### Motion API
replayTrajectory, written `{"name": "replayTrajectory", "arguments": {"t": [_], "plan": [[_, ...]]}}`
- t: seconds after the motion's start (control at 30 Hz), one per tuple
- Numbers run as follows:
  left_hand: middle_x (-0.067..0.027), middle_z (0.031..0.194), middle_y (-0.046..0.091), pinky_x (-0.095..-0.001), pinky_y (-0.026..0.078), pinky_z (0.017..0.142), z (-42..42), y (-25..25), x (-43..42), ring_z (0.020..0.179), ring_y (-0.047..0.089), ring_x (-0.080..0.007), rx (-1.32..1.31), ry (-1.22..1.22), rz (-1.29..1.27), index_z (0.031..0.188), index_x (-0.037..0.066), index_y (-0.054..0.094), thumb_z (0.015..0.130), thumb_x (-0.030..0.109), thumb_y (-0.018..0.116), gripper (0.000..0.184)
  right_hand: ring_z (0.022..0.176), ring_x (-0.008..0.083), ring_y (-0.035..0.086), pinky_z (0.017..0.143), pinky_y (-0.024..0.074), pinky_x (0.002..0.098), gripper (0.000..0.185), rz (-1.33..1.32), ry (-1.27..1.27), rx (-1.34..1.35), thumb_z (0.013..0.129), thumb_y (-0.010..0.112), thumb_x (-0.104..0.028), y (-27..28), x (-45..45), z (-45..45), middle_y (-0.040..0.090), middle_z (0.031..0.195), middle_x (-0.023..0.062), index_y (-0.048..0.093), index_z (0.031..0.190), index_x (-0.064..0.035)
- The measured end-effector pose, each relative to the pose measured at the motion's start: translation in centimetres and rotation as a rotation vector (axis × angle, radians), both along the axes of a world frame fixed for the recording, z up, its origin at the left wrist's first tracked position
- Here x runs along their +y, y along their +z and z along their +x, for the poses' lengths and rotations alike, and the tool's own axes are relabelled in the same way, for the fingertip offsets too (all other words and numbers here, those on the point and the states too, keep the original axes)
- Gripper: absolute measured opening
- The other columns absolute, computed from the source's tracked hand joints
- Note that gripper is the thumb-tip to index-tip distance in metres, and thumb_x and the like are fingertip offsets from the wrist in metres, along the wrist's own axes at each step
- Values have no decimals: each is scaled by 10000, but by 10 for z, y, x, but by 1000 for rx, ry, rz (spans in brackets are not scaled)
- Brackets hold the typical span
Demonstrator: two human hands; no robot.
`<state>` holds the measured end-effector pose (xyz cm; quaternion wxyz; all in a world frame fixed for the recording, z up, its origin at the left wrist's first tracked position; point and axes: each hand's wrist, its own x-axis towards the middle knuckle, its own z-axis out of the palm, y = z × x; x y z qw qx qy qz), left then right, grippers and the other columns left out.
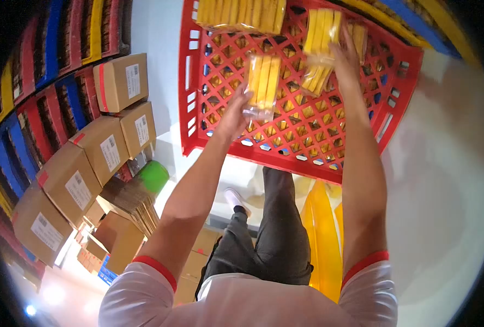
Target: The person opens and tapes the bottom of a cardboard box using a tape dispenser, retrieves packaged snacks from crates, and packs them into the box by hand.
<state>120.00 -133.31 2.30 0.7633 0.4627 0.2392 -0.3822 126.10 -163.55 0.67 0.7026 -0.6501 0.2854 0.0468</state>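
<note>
My left hand (234,113) is closed on the lower left edge of a see-through pack of yellow sticks (263,82), held over the red plastic crate (263,155). Further right, my right hand (346,59) has its fingers around the right side of a second yellow stick pack (322,34). Just below that one, another pack (316,79) lies tilted on the crate's lattice floor. Partly behind my right fingers is one more pack (358,42). A row of several yellow packs (242,15) sits along the crate's far left end.
Labelled cardboard boxes (78,188) line the left side, beside stacked red, blue and yellow crates (32,117). A green round object (153,177) is near folded cardboard (127,204). Yellow plastic (323,234) hangs below the crate, right of my legs. More coloured crates (411,19) stand at upper right.
</note>
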Motion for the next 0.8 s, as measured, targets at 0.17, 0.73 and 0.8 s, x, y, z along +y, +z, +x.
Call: {"name": "replayTrajectory", "arguments": {"t": [0.17, 0.73, 0.8], "plan": [[-133, 1488, 518, -517, 591, 987, -42, 94, 31, 1312, 598, -311, -20, 127, -91, 1599, 135, 265, 1044, 316, 533, 642, 1496, 232, 392, 1202, 348, 367, 716, 279, 116, -38, 1010, 542, -199, 97, 66, -106, 329, 1673, 147, 254, 1632, 6], [-115, 1746, 132, -373, 187, 1265, -252, 393, 303, 1586, 176, -250, -602, 160, 466, 1681, 91, 93, 1068, 283, 543, 785, 1554, 252, 237, 1258, 191, 375, 927, 217, 639, -257, 1009, 597, -159, 398, 395, -294, 172, 1707, 155, -45, 1665, -29], [-112, 1748, 124, -370, 188, 1264, -298, 425, 369, 1586, 175, -251, -615, 281, 460, 1681, 91, 101, 1065, 280, 554, 788, 1551, 252, 247, 1256, 200, 378, 957, 300, 724, -297, 1006, 613, -176, 431, 456, -332, 182, 1703, 154, -69, 1663, -38]]}}
